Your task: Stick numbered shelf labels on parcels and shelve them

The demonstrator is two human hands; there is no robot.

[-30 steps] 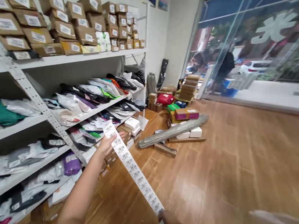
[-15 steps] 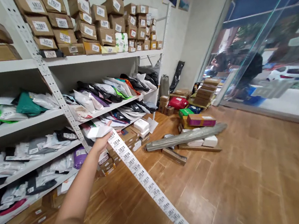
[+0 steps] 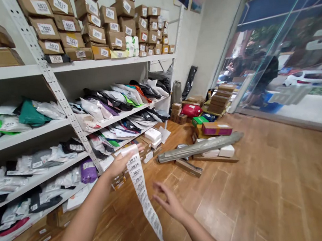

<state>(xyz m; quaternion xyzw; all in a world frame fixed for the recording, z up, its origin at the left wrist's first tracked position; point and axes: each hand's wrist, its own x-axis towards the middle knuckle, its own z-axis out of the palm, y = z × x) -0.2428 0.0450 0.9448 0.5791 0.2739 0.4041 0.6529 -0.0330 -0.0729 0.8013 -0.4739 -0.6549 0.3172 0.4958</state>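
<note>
I have the left arm stretched out toward the shelf (image 3: 7,72), left hand (image 3: 122,164) pinching the top of the label strip (image 3: 140,183) that hangs before the shelf, while the right hand (image 3: 167,199) hovers just beside it, fingers spread, holding nothing.

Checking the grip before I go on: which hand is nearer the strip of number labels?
Left. The left hand pinches the strip at its top end; the right hand hovers open beside it, apart.
</note>
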